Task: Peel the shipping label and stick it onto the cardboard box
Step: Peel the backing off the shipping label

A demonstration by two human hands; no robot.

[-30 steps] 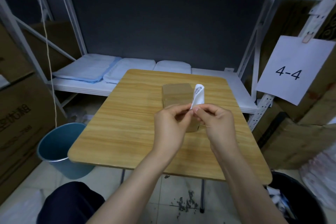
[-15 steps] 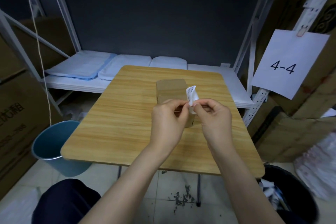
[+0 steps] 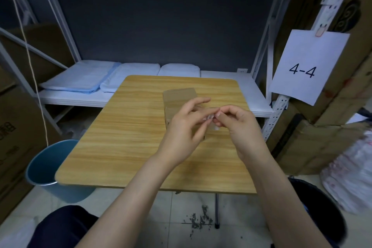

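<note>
Label (image 3: 211, 122): pinched between both hands, above the box (image 3: 177, 96)
Left hand (image 3: 187, 127): holding label
Right hand (image 3: 237, 125): holding label

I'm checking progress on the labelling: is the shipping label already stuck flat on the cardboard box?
Not yet. The label is pinched between the left hand and right hand above the cardboard box, whose visible top is bare.
</note>
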